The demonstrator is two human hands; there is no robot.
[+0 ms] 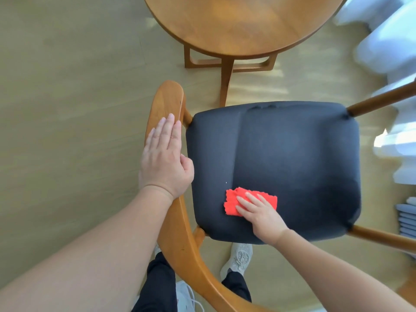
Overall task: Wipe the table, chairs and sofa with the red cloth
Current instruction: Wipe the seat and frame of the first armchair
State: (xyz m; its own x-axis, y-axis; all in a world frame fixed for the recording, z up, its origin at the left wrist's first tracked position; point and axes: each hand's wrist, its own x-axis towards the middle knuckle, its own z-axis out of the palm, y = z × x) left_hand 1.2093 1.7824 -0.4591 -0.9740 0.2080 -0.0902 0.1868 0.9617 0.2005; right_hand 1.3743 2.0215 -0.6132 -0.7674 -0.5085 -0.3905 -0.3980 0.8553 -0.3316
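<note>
The red cloth [231,201] is found on the dark seat cushion [292,154] of the chair [186,244], down in the cushion's near-left part, folded into a rough rectangle with ragged edges. It is pinned flat by the right hand [258,212], whose fingers [253,198] are stretched out straight and slightly spread across the fabric, so the cloth is pressed rather than gripped. A tiny pale speck [226,182] is spotted on the cushion just above the cloth's left corner. Over on the other side, the left hand [165,158] is laid flat on the curved wooden rail [167,97] that runs along the cushion's left edge, with the fingers straight and held close together and the thumb tucked toward the seat. The rail is not clasped, only rested on. The same rail is seen sweeping in an arc toward the bottom of the view, and two wooden struts are seen jutting from the cushion's right corners. Beyond the chair the round wooden table [243,21] is seen, set apart from the seat with pale floor [67,86] between them. Beneath the rail, dark trousers [161,284] and light shoes [238,260] are glimpsed. At the right edge, white shapes [387,48] are washed out by light and cannot be told.
</note>
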